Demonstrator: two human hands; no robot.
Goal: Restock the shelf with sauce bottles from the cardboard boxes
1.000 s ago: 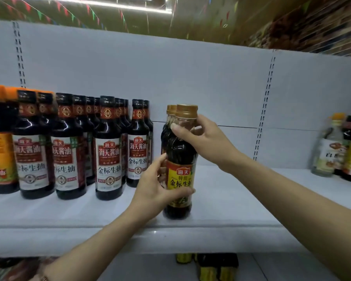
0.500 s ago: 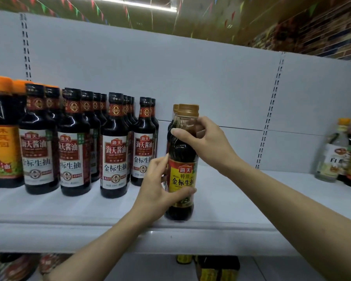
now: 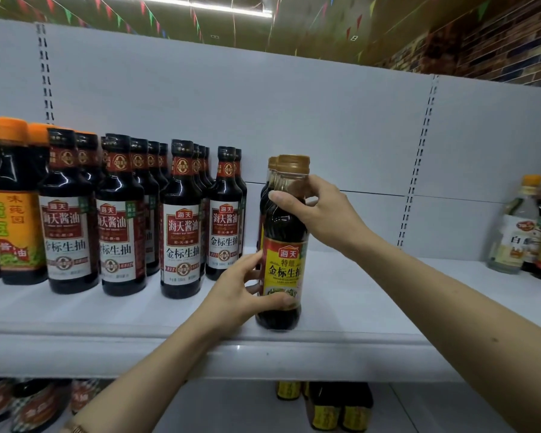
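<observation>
- The left hand (image 3: pixel 241 289) is wrapping the lower body of the yellow-label sauce bottle (image 3: pixel 283 264); its thumb is lying across the foot of the label and its fingers are curling behind, so the grip is closed on the bottle.
- The right hand (image 3: pixel 319 214) is gripping the same bottle at the shoulder, just under the tan cap (image 3: pixel 293 164); the index finger is lying across the front and the other fingers are curving round the far side.
- The bottle is standing upright with its base on the white shelf (image 3: pixel 138 314), near the front edge and to the right of the stocked rows; a second tan-capped bottle (image 3: pixel 270 170) is standing directly behind it, touching or nearly so.
- To the left, the red-label soy sauce bottles (image 3: pixel 181 232) are filling several front-to-back rows; at the far left the orange-capped bottles (image 3: pixel 10 201) are standing beside them.
- To the right, the shelf is running bare up to a pale vinegar bottle (image 3: pixel 512 232) near the far right edge.
- Progress, as a judgement: the yellow-label row is only starting, with two bottles in place; most of it is remaining to be filled; no cardboard boxes are showing in this view, so the stock left cannot be told.
</observation>
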